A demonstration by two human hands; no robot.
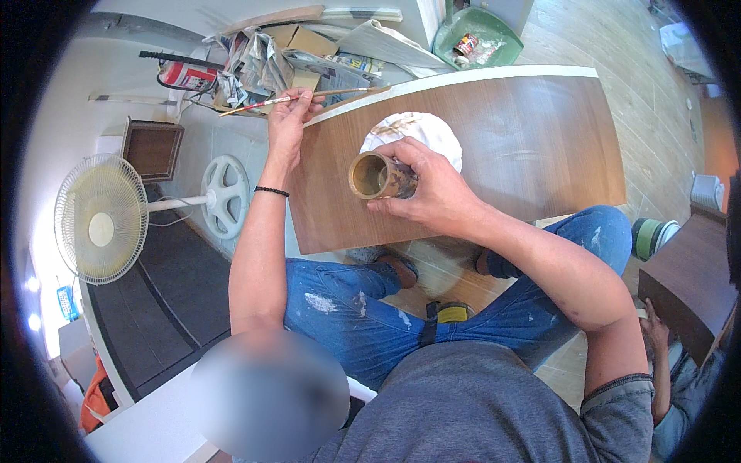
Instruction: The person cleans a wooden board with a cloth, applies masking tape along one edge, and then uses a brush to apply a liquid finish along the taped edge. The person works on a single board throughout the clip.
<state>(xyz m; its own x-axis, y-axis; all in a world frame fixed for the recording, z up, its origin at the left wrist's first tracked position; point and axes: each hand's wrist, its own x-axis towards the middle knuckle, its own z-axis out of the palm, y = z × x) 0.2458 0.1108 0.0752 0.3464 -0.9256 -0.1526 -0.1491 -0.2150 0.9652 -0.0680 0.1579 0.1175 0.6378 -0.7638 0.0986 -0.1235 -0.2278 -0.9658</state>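
Observation:
My left hand (292,112), with a dark bead bracelet at the wrist, pinches a long thin paintbrush (266,103) at the far left corner of a brown wood-grain panel (532,139). One end of the brush reaches the panel's white far edge; whether it touches cannot be told. In my right hand (436,185) is a brown, stained cylindrical cup (401,181), gripped around its side and tilted so its round mouth faces left. Behind the cup, on the panel, lies a round white plate-like piece (440,139) with brown smears; my right hand partly covers it.
To the left stand a white fan (100,228) and a fire extinguisher (187,76). Newspapers and cardboard (309,42) pile up beyond the panel, beside a green dustpan (494,38). At lower right, another person's hand (656,328) is by a dark brown board (691,282).

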